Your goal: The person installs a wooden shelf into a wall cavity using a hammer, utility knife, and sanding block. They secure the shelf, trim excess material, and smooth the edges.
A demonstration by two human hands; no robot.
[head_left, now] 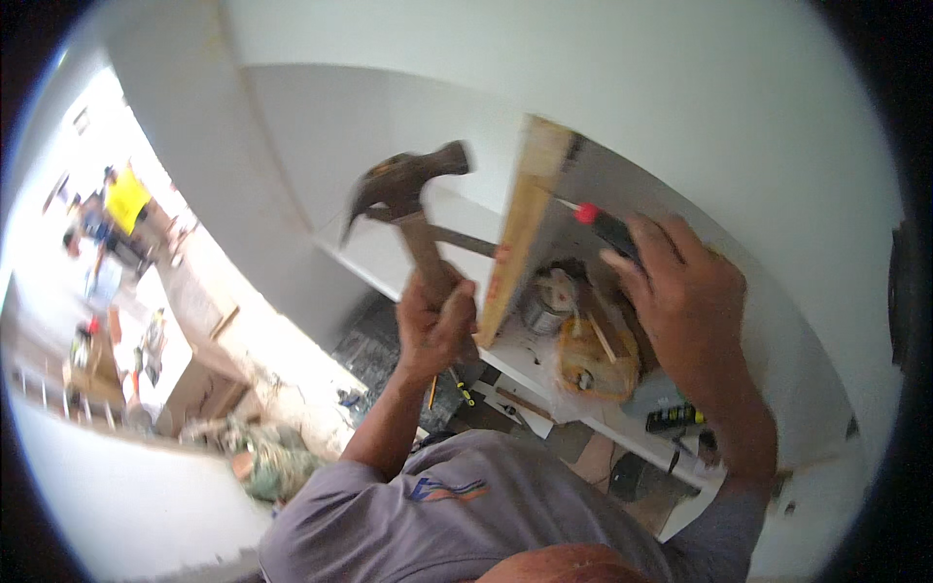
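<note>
My left hand [437,325] is closed round the wooden handle of a claw hammer [413,185], held upright with its head above the fist. My right hand [690,291] grips a screwdriver [614,236] with a black handle and a red collar. Its thin shaft points left at the bare wooden front edge [522,228] of an upright divider in a white built-in shelf unit. The tip is at or very near that edge; whether it touches I cannot tell. The hammer head is left of the divider, apart from the screwdriver.
Below my right hand, a shelf [520,364] carries a metal can [544,316] and a yellowish plastic-wrapped tub [601,361]. A black-and-yellow item [673,418] lies farther right. At far left, people, one in a yellow shirt [126,199], stand beyond a cluttered table [173,364].
</note>
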